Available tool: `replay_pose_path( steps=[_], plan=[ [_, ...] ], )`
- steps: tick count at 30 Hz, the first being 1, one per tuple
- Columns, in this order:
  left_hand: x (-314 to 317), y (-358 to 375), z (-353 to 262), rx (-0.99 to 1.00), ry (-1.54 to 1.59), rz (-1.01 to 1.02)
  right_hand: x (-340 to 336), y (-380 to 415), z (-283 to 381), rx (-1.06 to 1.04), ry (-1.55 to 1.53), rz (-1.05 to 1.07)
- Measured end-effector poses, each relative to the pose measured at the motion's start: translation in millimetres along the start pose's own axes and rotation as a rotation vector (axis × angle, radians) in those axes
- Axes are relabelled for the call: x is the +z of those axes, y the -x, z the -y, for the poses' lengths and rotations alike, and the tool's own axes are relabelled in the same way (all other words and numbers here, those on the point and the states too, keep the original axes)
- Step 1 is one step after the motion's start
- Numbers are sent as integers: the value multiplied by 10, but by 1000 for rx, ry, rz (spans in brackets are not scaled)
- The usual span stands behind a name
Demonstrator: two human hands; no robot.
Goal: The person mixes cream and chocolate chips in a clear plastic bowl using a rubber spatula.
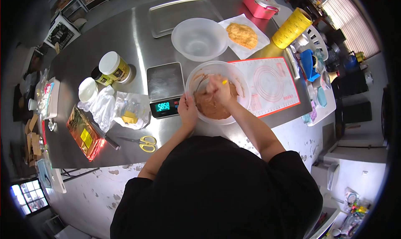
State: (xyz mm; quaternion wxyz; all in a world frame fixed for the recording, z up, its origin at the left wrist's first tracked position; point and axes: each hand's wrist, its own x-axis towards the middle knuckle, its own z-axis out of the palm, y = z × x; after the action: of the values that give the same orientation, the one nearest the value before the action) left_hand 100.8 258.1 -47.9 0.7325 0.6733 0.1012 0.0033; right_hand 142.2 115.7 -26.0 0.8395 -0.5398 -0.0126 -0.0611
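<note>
A translucent plastic bowl (244,103) holds a thick brown mixture (215,107) in front of me. My left hand (188,110) grips the bowl's left rim. Inside the bowl, my right hand (218,90) is closed around what looks like a whisk (202,82), with a yellow handle end showing; motion blurs the fingers. A digital kitchen scale (165,82) with a lit display stands just left of the bowl. To the right, a white and red baking mat (271,86) lies partly under the bowl.
Behind are another translucent bowl (199,38), orange-yellow crumbs (242,35) on paper, a metal tray (167,19), a pink box (260,4) and a yellow roll (292,28). Leftward lie scissors (147,143), a jar (115,67), a white cup (87,90) and a shiny foil packet (85,132).
</note>
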Motion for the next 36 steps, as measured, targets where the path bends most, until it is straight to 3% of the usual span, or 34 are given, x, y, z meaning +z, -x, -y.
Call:
replay_pose_path(
  steps=[1, 2, 4, 6, 8, 9, 10, 12, 15, 16, 18, 19, 21, 22, 24, 25, 27, 30, 34, 36],
  plan=[
    [-3, -12, 39, 0, 2, -11, 14, 56, 3, 147, -144, 290],
    [-2, -26, 98, 82, 40, -45, -27, 72, 60, 154, -145, 299],
    [-29, -32, 125, 160, 78, -85, -101, 114, 361, 374, -62, 270],
    [-33, -33, 95, 101, -10, -44, -167, -66, 551, 132, 52, 91],
    [-26, -42, 128, 82, -15, -58, -232, -303, 673, 46, -117, -107],
    [-19, -51, 122, 68, -29, -69, -225, -403, 688, 42, -114, -104],
    [-12, -53, 119, 70, -27, -68, -199, -486, 675, -52, 21, -247],
    [-16, -55, 104, 111, 0, -46, -60, -589, 553, -220, 230, -509],
    [8, -86, 131, 139, 37, -52, 115, -711, 150, -294, 117, -670],
    [-4, -100, 104, 142, 36, -58, 213, -708, 92, -292, 115, -664],
    [-78, -115, 76, 115, -104, -28, 378, -586, -19, -173, -42, -361],
    [-108, -142, 102, 110, -107, -37, 401, -524, -19, -164, -44, -357],
    [-133, -221, 149, 152, -27, -20, 383, -458, 68, 231, -191, -70],
    [-137, -221, 120, 155, -25, -26, 340, -501, 119, 232, -189, -63],
    [-108, -198, 72, 119, -36, -29, 238, -670, 226, -21, 96, -347],
    [-94, -202, 104, 118, -33, -31, 217, -763, 234, -19, 98, -345],
    [-62, -210, 118, 207, -26, -32, 191, -937, 257, -193, 161, -566],
    [-59, -220, 61, 203, -94, -13, 371, -1063, 156, -319, 354, -691],
    [-91, -309, 134, 187, -82, 31, 598, -862, 161, -188, 81, -485],
    [-94, -323, 139, 197, -90, -1, 689, -738, 206, -74, 95, -185]
  ],
)
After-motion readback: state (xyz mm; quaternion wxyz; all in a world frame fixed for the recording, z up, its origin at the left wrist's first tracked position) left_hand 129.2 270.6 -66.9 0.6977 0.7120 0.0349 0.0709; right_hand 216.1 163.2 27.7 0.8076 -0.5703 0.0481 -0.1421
